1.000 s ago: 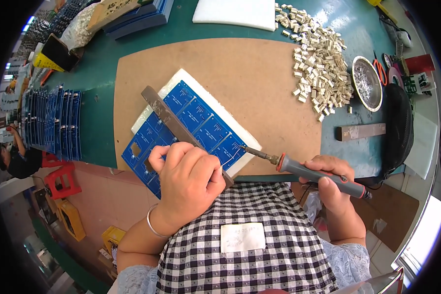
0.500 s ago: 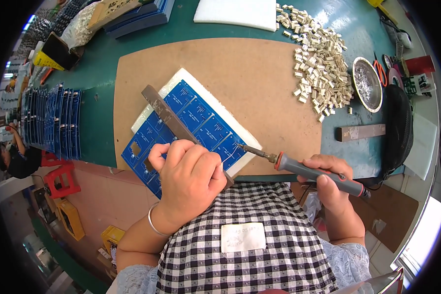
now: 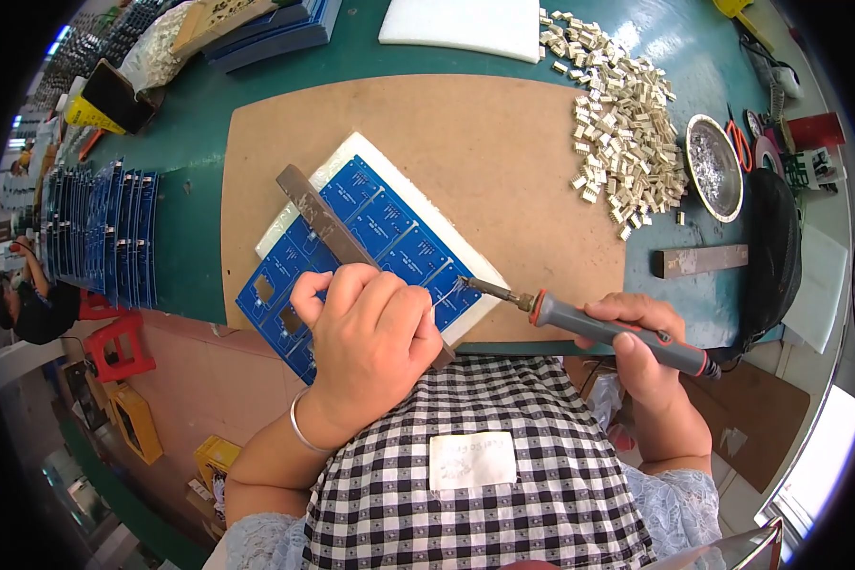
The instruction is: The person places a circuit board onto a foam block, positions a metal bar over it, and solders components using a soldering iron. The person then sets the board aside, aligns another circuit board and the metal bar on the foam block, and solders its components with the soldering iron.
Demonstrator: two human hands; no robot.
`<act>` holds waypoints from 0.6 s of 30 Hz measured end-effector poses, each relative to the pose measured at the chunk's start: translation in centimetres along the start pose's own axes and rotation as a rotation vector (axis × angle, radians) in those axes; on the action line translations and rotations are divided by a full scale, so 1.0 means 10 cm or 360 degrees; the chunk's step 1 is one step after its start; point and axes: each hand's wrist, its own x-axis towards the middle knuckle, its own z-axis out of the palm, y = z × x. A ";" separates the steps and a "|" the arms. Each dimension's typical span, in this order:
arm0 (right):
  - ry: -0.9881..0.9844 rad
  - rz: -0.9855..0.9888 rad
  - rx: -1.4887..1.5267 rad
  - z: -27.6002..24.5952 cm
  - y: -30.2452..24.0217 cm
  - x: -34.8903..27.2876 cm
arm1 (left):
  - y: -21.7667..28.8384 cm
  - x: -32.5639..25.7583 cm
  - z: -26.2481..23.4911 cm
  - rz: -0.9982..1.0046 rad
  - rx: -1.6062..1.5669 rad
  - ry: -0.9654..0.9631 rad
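A blue printed circuit board panel [image 3: 389, 233] lies tilted on a white foam pad [image 3: 451, 211]. A brown metal bar [image 3: 315, 214] crosses it diagonally. My left hand [image 3: 366, 337] rests over the bar's near part, fingers curled and pinched. From that pinch a thin, pale strand of solder wire [image 3: 444, 298] seems to run toward the board's right corner; its held end is hidden. In my right hand [image 3: 641, 337] is a grey and orange soldering iron [image 3: 594, 332], gripped like a pen. Its tip meets the board near the right corner, or hovers just above it.
A brown work board [image 3: 503, 142] lies underneath. Many white connectors [image 3: 627, 133] are heaped beyond it, beside a metal bowl [image 3: 714, 169] of silvery bits. Another metal bar [image 3: 701, 260] and a black pouch [image 3: 772, 256] lie right. Blue boards [image 3: 104, 228] stand in a row left.
The iron and my right hand have shifted very slightly, the tip staying at the same corner of the board. My left hand stays over the bar.
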 end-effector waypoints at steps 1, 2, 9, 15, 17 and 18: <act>-0.0005 -0.0001 0.0001 0.00 0.00 0.01 | 0.00 0.00 0.00 -0.0004 0.0003 0.0002; -0.0009 0.0002 -0.0013 0.01 0.00 0.02 | -0.01 0.00 0.00 -0.0011 0.0001 -0.0004; 0.0195 -0.0085 0.0085 0.02 -0.03 -0.02 | -0.03 -0.04 -0.05 0.0227 -0.0193 -0.0082; 0.0048 -0.0030 0.0031 -0.01 -0.02 -0.01 | -0.04 -0.15 0.00 0.0262 -0.0104 -0.0226; 0.0080 0.0015 0.0016 0.02 -0.05 -0.01 | -0.02 -0.15 -0.01 0.0262 -0.0087 -0.0234; 0.0111 0.0057 0.0002 0.04 -0.05 -0.01 | -0.02 -0.14 -0.01 0.0262 -0.0067 -0.0241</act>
